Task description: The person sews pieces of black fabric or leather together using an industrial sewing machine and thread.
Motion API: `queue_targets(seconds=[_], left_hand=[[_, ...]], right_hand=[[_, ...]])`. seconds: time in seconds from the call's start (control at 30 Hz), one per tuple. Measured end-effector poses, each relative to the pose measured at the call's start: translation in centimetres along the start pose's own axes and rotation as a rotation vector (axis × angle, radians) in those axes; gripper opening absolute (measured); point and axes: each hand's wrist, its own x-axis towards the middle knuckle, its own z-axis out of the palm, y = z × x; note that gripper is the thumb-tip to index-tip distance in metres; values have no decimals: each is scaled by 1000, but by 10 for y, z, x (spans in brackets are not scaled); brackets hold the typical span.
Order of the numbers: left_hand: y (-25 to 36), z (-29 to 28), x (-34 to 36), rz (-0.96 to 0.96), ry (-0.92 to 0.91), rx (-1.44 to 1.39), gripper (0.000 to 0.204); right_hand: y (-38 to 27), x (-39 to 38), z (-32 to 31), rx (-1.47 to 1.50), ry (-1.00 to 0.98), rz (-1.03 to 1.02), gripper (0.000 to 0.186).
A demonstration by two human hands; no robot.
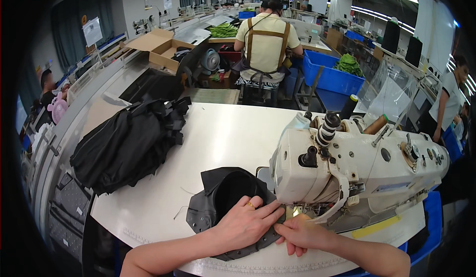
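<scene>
A black piece (201,208) with a round opening and small holes along its border lies under the head of a white sewing machine (310,175); its exact kind is unclear. Across its right side rests my left hand (248,220), with a ring on one finger. Two of its fingers stretch flat toward the needle area, so I read it as open. Close by, my right hand (302,232) is closed, thumb and forefinger pinching the piece's right edge, the other fingers curled below. The needle itself is hidden behind the machine's parts and my fingers.
A stack of black fabric pieces (129,145) sits on the left of the white table (213,133). Thread cones (390,36) stand above the machine. Ahead, a person (267,44) sits facing away beside a blue bin (329,76). An open cardboard box (161,49) is farther left.
</scene>
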Motion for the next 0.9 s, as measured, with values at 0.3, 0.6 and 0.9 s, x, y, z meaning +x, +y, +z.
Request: queue_targets(seconds=[0.3, 0.6, 0.9], left_hand=[[0, 1, 1, 17, -36, 56, 42], [1, 5, -3, -36, -20, 46, 37], [-4, 13, -3, 77, 217, -77, 27]], right_hand=[[5, 2, 0, 63, 10, -23, 50], [5, 1, 0, 24, 7, -12, 48], [9, 8, -1, -59, -33, 21, 59]])
